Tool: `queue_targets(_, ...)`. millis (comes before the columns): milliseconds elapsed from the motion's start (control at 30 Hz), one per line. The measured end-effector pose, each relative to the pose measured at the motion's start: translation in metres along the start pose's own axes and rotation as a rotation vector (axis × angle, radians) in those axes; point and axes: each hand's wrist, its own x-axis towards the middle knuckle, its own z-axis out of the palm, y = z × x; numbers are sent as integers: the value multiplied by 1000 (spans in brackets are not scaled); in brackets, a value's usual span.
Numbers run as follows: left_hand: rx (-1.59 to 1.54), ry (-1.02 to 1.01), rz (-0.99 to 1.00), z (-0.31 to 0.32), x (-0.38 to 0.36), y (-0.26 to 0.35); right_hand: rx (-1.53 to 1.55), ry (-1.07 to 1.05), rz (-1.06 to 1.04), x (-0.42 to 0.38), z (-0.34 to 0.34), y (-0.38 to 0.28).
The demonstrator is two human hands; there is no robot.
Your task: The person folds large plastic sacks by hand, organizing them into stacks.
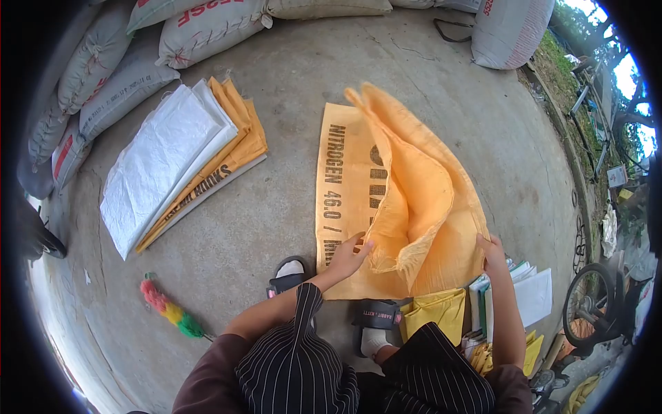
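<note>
Right hand [492,252] is pinching the right edge of the orange sack [407,207] at centre frame; left hand [349,257], fingers loosely parted, is touching its near part, grip not discernible. Sack is billowing, apparently light, soft, slightly slick, best held by hem or corners. Beyond, upper left, filled sacks [210,31] are bulging, contents hidden.
</note>
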Motion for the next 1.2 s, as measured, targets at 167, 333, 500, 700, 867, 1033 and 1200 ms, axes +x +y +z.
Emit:
queue_targets(167, -48, -124, -337, -2, 20, 2, 167, 213, -1, -29, -44, 48)
queue_targets(333, -183, 72, -311, -53, 57, -87, -100, 648, 188, -15, -115, 110)
queue_targets(500, -303, 269, -345, -184, 0, -70, -189, 722, 74, -5, -111, 121)
queue_targets(700, -248, 570, -675, -281, -70, -154, -961, 852, -308, 15, -110, 140)
queue_targets(867, -848, 560, -321, -316, -92, -177, -1163, 780, -106, 6, -108, 122)
queue_targets(1033, -1149, 654, -295, -329, -107, -73, -1004, 856, -16, 5, -139, 91)
queue_targets(1200, -844, 293, -434, -342, -114, -76, -1097, 904, -300, -13, -116, 24)
